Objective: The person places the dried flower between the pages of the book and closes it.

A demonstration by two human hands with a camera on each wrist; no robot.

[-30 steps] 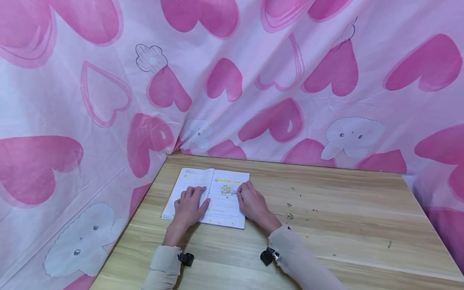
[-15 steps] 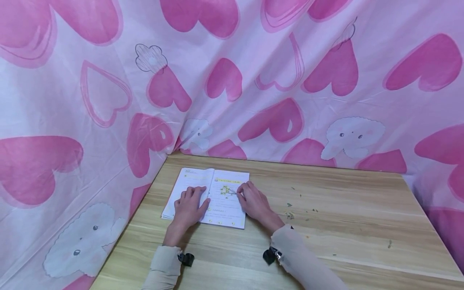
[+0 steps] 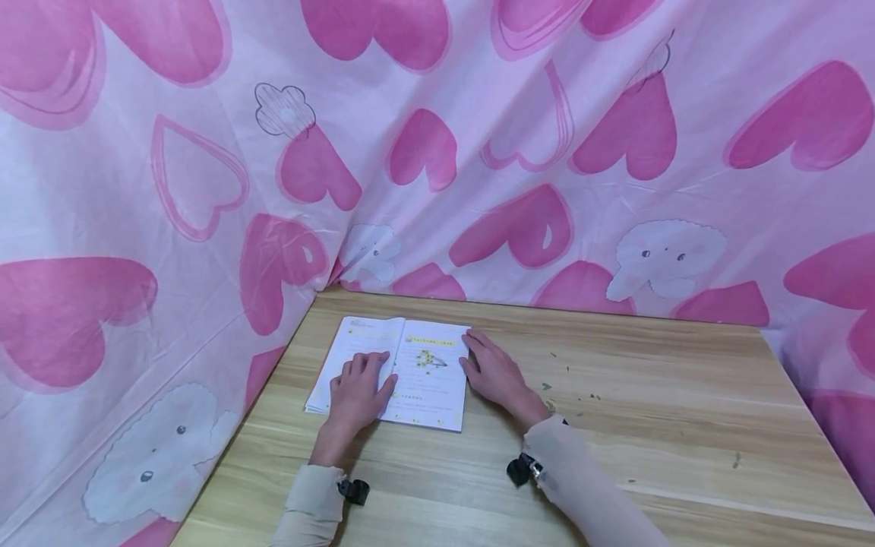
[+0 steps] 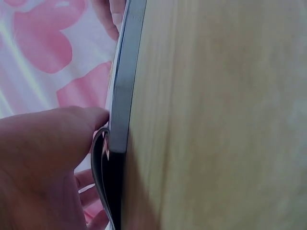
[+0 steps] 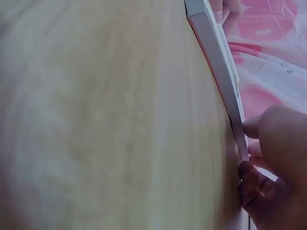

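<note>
So I count one open book (image 3: 393, 372), one little sprig of yellow flowers (image 3: 427, 358) on its right page, two hands, one wooden table (image 3: 649, 425), and a bunch of tiny scattered bits (image 3: 567, 380).

Wooden table (image 3: 670, 425): light grain, set into corner. Small dark crumbs (image 3: 567, 372) scattered right of centre; one speck (image 3: 734, 460) near right edge. Pink cloth backdrop (image 3: 478, 137): large hearts, white cartoon animals (image 3: 663, 258), drapes behind and along left side.
</note>
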